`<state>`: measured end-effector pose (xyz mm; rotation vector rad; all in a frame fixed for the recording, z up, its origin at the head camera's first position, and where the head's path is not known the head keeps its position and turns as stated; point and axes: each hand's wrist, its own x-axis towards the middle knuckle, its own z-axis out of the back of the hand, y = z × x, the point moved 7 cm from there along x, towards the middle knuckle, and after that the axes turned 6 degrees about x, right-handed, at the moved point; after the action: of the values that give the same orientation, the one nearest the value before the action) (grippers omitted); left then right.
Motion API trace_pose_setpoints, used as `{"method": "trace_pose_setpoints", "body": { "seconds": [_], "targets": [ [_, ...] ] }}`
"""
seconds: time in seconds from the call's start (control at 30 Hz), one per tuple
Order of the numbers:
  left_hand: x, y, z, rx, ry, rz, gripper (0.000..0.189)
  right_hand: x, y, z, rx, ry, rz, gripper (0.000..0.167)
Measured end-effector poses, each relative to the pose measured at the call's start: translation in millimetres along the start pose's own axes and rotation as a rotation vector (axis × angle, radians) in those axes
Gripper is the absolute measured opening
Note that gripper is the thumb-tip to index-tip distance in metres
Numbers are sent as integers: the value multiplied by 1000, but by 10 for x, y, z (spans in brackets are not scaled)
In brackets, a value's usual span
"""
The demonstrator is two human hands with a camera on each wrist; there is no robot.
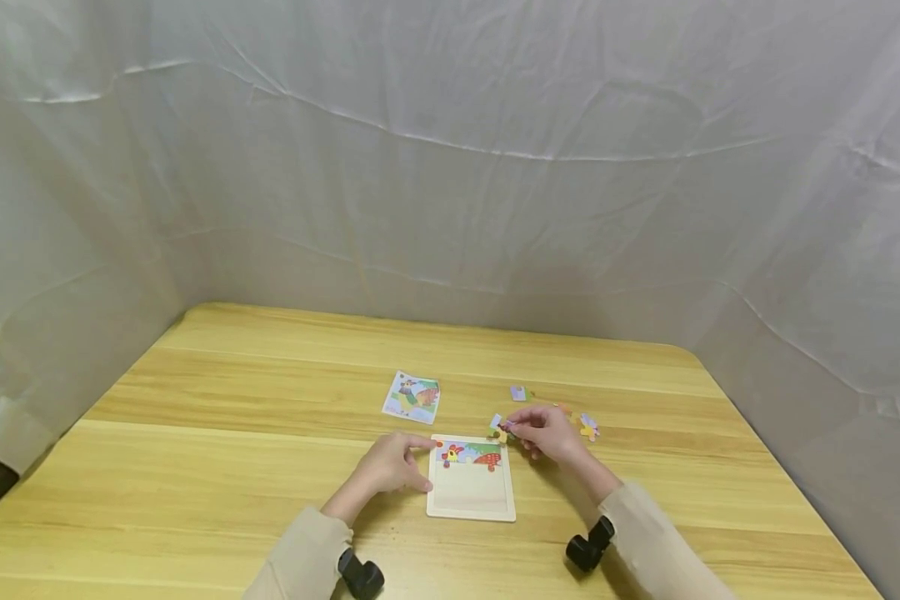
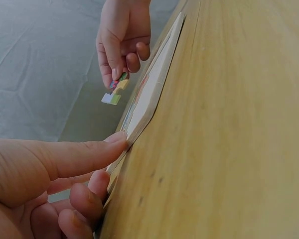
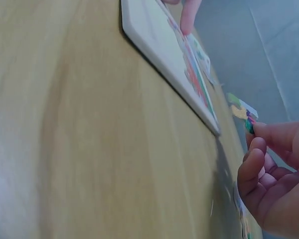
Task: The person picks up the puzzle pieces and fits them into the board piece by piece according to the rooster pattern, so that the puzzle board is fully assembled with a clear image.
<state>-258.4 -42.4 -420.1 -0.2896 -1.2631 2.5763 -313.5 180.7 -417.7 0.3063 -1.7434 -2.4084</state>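
A wooden puzzle tray (image 1: 471,492) lies in front of me, its top strip filled with joined picture pieces (image 1: 468,453) and its lower part bare wood. My left hand (image 1: 390,465) rests at the tray's left side, index finger stretched to the upper left corner and thumb (image 2: 89,157) against the edge. Past the upper right corner, my right hand (image 1: 547,432) pinches a colourful puzzle piece (image 2: 115,93) between thumb and fingertips. The piece shows pale blue, green, yellow and pink, and in the right wrist view it is held raised beside the tray.
A square picture card (image 1: 412,397) lies behind the tray to the left. Loose puzzle pieces lie at the right, one (image 1: 520,393) farther back and another (image 1: 588,427) beyond the right hand. Pale cloth (image 1: 450,208) hangs around the wooden table (image 1: 270,375).
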Motion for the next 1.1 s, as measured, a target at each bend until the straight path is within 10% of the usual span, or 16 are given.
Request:
{"method": "trace_pose_setpoints", "body": {
  "seconds": [1.1],
  "targets": [
    [14,6,5,24,2,3,53,-126,186,-708,63,227,1,14]
  ]
}}
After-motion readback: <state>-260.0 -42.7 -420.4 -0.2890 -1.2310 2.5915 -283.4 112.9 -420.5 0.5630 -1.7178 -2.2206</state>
